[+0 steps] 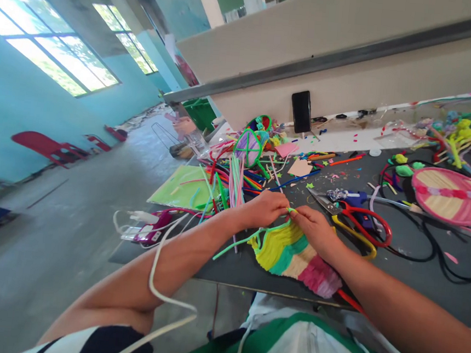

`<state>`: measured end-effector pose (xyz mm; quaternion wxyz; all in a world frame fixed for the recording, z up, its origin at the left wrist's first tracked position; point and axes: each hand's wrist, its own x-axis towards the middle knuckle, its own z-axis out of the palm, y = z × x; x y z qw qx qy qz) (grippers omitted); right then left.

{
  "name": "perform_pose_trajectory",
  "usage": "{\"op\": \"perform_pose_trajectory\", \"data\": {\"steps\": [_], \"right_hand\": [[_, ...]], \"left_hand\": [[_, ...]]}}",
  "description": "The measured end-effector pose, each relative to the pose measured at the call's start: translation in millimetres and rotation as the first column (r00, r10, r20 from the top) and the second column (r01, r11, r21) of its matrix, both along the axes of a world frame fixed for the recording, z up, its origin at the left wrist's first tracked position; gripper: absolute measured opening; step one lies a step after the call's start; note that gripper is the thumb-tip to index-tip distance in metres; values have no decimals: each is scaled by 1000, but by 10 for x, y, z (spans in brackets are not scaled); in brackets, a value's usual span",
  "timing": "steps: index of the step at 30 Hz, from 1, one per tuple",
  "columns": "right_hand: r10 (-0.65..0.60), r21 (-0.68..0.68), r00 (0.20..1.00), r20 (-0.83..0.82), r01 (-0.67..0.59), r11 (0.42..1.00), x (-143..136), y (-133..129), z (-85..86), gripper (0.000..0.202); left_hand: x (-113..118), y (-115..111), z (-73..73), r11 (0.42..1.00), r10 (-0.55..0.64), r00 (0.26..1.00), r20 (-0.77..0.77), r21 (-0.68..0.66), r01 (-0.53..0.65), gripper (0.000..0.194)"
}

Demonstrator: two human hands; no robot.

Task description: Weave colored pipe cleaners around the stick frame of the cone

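Both my hands meet above the near part of the dark table. My left hand (269, 208) is closed on a light green pipe cleaner (233, 246), whose loose end trails down to the left. My right hand (311, 225) pinches the same green strand just beside it. Under my hands and right forearm lies a striped piece (290, 256) in yellow, teal, cream, pink and lilac, with a red stem at its lower right. Green strands run along its upper left edge. The fingertips hide the exact spot being held.
Red-and-yellow-handled scissors (363, 226) lie right of my hands, near a pink leaf shape (456, 196). Bundled pipe cleaners (235, 179) stand behind my left hand. A phone (301, 112) leans on the partition. A power strip (154, 227) with white cable is at left.
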<state>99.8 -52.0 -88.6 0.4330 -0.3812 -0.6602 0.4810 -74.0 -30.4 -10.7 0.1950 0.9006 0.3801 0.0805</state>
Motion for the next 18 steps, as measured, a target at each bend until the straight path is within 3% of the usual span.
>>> {"op": "perform_pose_trajectory", "data": {"steps": [2, 3, 5, 8, 10, 12, 13, 15, 17, 18], "right_hand": [[46, 58, 998, 30, -48, 997, 8, -28, 44, 35], [68, 92, 997, 49, -72, 993, 10, -43, 64, 35], [99, 167, 991, 95, -114, 979, 8, -70, 94, 38], [141, 263, 979, 147, -176, 949, 0, -101, 116, 42], [162, 256, 978, 131, -192, 947, -2, -111, 114, 43], [169, 164, 983, 69, -178, 970, 1, -113, 100, 42], [166, 94, 986, 26, -168, 981, 3, -112, 89, 41], [152, -55, 985, -75, -157, 986, 2, -109, 65, 40], [131, -191, 972, -194, -169, 967, -6, -109, 48, 39], [122, -250, 959, -254, -187, 950, -12, -112, 45, 38]], "left_hand": [[-38, 52, 41, 956, 8, 997, 74, -294, 14, 29], [-59, 70, 49, 895, 41, 993, 109, -446, 12, 29], [-101, 84, 33, 721, 139, 978, 157, -693, 9, 30], [-148, 64, -35, 472, 230, 956, 183, -880, 54, 34], [-171, 44, -53, 388, 257, 946, 196, -918, 85, 36], [-186, 26, -15, 410, 263, 944, 201, -909, 79, 37], [-191, 14, 23, 462, 239, 951, 196, -885, 66, 37], [-193, -22, 111, 647, 130, 977, 167, -761, 44, 34], [-186, -79, 175, 850, 11, 993, 117, -524, 52, 30], [-180, -113, 189, 915, -24, 995, 99, -399, 61, 30]]}}
